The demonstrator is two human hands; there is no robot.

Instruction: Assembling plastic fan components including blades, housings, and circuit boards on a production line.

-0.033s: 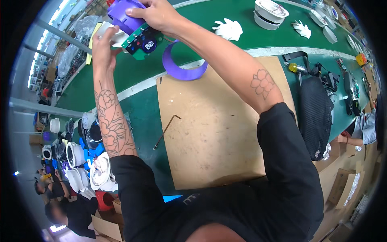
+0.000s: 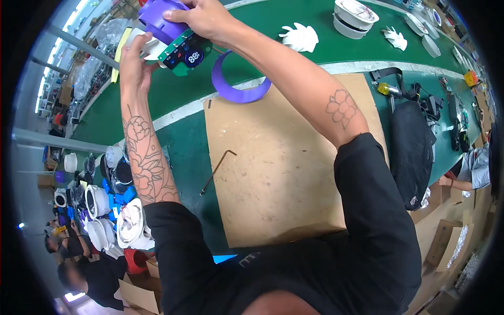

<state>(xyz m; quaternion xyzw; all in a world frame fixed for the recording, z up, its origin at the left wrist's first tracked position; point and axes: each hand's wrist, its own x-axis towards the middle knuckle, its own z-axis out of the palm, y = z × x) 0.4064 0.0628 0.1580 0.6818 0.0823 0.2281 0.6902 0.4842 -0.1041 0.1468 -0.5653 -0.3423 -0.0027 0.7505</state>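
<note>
At the top of the view, my right hand is closed on a purple plastic housing, thumb pressed on its side. My left hand grips a white plastic part that sits against the housing's lower side. A green circuit board with a lit digit display hangs at the housing's near end. Below my right wrist, a loose purple ring lies across the far edge of a cardboard sheet. An L-shaped hex key rests on the sheet's left edge.
White fan blades and a round white housing stand on the green bench. To the right lie a black mesh bag and a yellow-handled screwdriver. White round parts crowd the left. Other people work nearby.
</note>
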